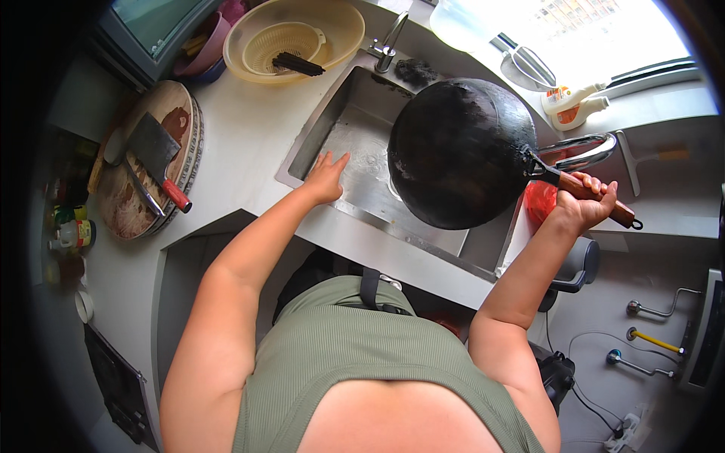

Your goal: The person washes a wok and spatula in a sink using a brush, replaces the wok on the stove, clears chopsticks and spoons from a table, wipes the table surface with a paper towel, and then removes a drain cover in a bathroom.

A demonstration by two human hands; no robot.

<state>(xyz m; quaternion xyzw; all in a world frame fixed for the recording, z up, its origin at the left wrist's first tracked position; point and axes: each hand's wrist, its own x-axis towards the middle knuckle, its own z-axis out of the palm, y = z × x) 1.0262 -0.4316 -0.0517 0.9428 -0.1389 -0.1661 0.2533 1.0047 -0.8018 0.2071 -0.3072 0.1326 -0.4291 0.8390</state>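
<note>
My right hand [583,206] grips the wooden handle [616,210] of a black wok [461,156]. The wok is tipped so that its dark, worn underside faces me, and it covers the right part of a stainless steel sink [340,212]. My left hand [328,176] is over the sink's front left part, fingers spread and holding nothing. Beneath and beyond it the sink floor looks wet. A chrome faucet [387,48] stands at the back edge, with a dark scouring pad [415,72] beside it. The inside of the wok is hidden.
On the left counter, a cleaver [152,144] and a ladle [136,175] lie on a round chopping block [190,122]. A large yellow basin [345,34] holds a colander [260,42]. Bottles [578,110] and a mesh strainer [518,73] are on the windowsill. A towel-like red bag [541,201] is beside the sink.
</note>
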